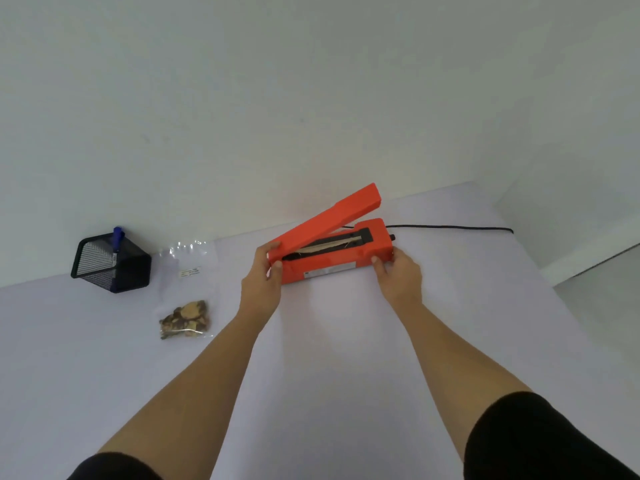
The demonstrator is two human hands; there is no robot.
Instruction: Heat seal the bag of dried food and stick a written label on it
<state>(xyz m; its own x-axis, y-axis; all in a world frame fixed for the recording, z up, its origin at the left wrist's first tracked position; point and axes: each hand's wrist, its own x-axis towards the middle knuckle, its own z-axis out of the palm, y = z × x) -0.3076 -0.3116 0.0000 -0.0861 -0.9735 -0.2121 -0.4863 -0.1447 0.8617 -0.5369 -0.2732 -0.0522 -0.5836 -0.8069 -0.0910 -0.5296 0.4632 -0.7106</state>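
An orange heat sealer [341, 259] sits on the white table, its lid arm raised at an angle over the sealing strip. My left hand [265, 278] grips the sealer's left end, thumb on the front and fingers over the top corner. My right hand [398, 271] holds its right end. To the left lies a clear plastic bag [187, 289] with brown dried food [185, 318] bunched at its near end and a small white label [189, 271] on its middle. The bag's far end lies flat toward the wall.
A black mesh pen holder [110, 263] with a blue pen [117, 242] stands at the far left by the wall. The sealer's black cord [450, 227] runs right along the table's back edge. The table's right edge [568, 306] drops off near the wall corner.
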